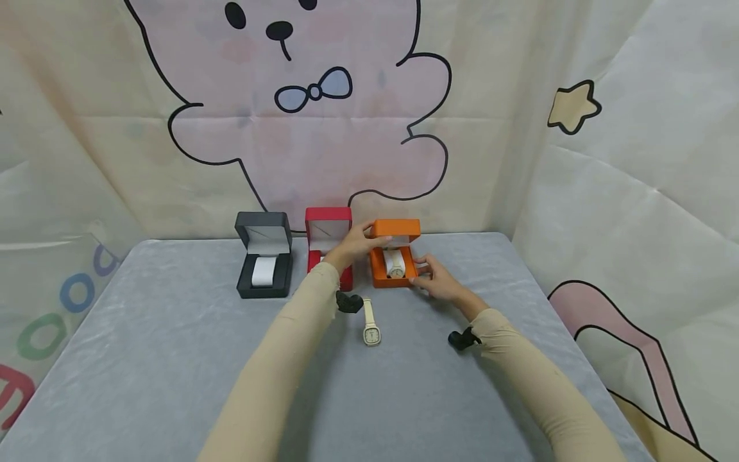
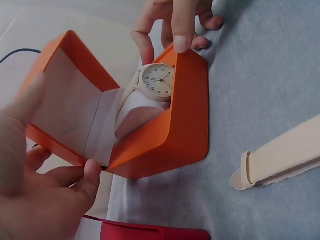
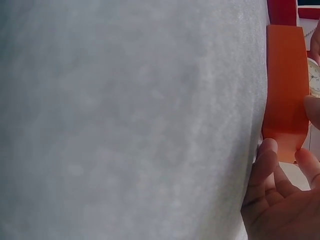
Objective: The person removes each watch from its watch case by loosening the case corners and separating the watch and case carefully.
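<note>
An orange watch box stands with its lid raised near the back of the table. In it, a cream wristwatch is wrapped round a white cushion, dial facing the front. My left hand holds the lid's left side, thumb over the pale lining and fingers round the edge. On the opposite side my right hand grips the box's lower part at its front right corner, with the thumb on the front rim. A second cream watch lies flat in front of the box; its strap shows close up.
Left of the orange box stands a raised-lid red watch box, partly covered by my left hand. Farther left is a dark grey box, lid up, holding a white cushion. A patterned curtain hangs behind the grey-clothed table.
</note>
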Motion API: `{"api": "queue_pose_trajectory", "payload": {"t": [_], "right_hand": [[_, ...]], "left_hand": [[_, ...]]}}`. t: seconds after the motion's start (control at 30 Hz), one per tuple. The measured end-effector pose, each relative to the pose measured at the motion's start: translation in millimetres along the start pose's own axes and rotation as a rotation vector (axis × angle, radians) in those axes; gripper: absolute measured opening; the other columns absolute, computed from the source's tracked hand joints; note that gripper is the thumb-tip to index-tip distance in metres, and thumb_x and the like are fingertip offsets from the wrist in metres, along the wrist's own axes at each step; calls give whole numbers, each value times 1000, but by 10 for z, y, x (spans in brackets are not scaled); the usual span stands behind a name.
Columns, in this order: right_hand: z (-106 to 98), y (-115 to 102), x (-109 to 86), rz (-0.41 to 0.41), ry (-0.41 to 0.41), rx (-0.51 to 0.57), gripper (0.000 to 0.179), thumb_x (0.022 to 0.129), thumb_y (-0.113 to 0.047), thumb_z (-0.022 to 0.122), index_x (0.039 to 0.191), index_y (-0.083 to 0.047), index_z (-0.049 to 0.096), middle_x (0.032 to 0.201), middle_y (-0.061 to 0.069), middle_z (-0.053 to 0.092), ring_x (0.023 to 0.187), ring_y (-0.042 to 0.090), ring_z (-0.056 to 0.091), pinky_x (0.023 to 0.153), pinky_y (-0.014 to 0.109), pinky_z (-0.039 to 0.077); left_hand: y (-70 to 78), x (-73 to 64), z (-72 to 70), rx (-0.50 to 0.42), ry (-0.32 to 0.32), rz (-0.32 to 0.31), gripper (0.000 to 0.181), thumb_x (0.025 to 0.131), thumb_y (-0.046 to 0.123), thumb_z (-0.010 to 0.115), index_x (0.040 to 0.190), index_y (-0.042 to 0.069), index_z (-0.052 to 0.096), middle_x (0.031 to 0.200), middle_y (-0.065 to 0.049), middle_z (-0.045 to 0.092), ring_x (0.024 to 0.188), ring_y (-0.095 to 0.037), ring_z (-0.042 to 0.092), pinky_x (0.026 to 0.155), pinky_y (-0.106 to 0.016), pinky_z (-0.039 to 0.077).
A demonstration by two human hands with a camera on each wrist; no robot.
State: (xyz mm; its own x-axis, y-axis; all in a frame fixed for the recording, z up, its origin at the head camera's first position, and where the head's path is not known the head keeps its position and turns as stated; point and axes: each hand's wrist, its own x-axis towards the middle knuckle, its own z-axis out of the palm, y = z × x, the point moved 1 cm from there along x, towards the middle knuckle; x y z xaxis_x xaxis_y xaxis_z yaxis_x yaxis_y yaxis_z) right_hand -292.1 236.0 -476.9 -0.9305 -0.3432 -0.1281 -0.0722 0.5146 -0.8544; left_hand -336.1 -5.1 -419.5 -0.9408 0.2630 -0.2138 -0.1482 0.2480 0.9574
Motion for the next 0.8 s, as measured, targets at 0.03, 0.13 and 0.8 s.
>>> {"api": "queue_pose_trajectory", "payload": {"t": [0.03,0.13,0.8], "right_hand": [[2,0,0,0,4,-3,54,100,-14,62,144,1,36,135,35,54,86,30,61,57,28,46],[7,-9,-6,0,5,-19,52,99,-14,63,143,0,39,134,33,56,85,25,60,58,27,47],[-54,18,0,-1,-46,-74,54,100,-17,61,150,-11,39,139,27,52,85,23,60,62,30,50]], "left_hand": [[-7,3,-8,-7,9,7,81,95,41,69,160,15,30,163,-16,34,149,-32,37,123,-49,30],[-26,12,-26,-34,49,4,72,101,41,60,160,14,30,165,-16,31,148,-32,37,123,-48,31],[-25,-15,6,-86,-33,9,82,103,49,52,165,20,6,172,-8,11,157,-28,18,124,-52,26]]}}
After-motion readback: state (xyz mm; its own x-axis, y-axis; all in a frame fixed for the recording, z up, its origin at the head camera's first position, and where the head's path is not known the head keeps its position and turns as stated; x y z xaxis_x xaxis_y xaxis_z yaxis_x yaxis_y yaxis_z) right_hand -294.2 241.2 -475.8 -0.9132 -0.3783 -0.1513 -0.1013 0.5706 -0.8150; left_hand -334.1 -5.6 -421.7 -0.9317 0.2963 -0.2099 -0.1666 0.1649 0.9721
